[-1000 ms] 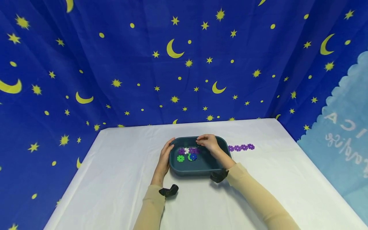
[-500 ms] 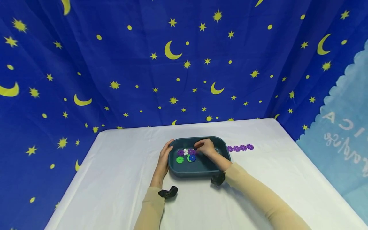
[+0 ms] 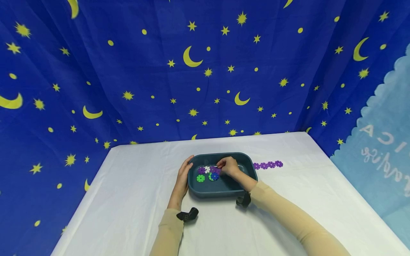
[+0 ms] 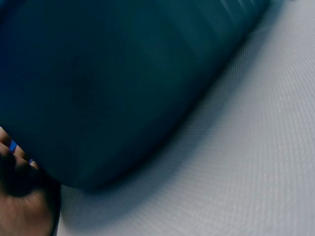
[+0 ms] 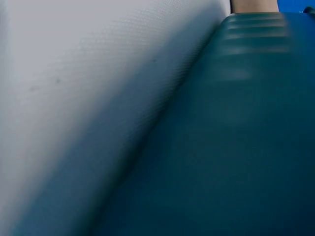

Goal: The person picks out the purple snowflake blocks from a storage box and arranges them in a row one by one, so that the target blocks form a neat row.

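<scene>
A dark teal rectangular bin stands on the table. My left hand rests along its left wall, fingers stretched toward the far left corner. In the left wrist view, the bin's outer wall fills much of the picture, with the left hand at lower left. Inside the bin lie a row of purple flower-shaped discs with a white disc among them, a green disc and a blue disc overlapping another green one. My right hand reaches in, bent fingertips at the row's right end; their grip is hidden.
A chain of purple flower-shaped discs lies on the white tablecloth right of the bin. A blue star-patterned curtain hangs behind the table. Each wrist carries a black camera.
My right hand has come down from above the bin's far part to the right end of the disc row. The left hand stays at the bin's left wall. The view has shifted slightly.
</scene>
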Action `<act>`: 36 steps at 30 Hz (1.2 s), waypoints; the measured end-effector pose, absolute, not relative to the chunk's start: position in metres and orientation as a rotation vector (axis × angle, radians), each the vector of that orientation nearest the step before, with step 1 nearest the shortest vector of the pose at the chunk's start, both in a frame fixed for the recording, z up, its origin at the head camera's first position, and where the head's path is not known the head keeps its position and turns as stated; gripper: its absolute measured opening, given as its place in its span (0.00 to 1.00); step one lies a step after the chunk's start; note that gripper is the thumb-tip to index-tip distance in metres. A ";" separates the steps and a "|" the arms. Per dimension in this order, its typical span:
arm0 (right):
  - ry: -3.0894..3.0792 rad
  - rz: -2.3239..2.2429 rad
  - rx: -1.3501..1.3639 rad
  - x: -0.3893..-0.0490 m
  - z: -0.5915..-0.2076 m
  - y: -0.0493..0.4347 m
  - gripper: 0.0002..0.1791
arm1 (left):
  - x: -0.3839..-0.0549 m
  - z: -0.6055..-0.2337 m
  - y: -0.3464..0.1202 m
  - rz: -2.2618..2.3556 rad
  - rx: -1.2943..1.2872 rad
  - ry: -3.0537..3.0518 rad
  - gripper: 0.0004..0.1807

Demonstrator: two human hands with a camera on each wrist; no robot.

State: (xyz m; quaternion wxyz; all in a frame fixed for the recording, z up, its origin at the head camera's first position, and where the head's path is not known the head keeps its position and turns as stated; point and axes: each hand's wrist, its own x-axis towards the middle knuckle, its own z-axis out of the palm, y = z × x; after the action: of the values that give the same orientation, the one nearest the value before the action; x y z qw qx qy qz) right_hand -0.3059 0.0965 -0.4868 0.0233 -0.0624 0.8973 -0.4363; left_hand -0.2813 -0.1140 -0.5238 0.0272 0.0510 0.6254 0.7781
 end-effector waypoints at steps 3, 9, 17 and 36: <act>2.800 -1.272 -0.180 -0.299 -0.480 0.094 0.13 | -0.283 -0.524 -0.115 2.399 0.159 1.924 0.26; 2.735 -1.319 -0.105 -0.300 -0.479 0.092 0.11 | -0.282 -0.525 -0.115 2.408 0.146 1.941 0.26; 2.489 -1.606 0.091 -0.301 -0.475 0.097 0.07 | -0.281 -0.526 -0.114 2.420 0.144 1.929 0.26; 2.295 -2.133 0.072 -0.288 -0.451 0.141 0.15 | -0.266 -0.500 -0.113 2.382 0.161 1.931 0.27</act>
State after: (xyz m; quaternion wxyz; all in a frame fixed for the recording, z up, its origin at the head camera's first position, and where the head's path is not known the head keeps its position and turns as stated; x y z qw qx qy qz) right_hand -0.2882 0.1414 -0.4507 0.0037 0.0229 0.7324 -0.6805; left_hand -0.2663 -0.1132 -0.5001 0.0353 0.0525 0.6284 0.7753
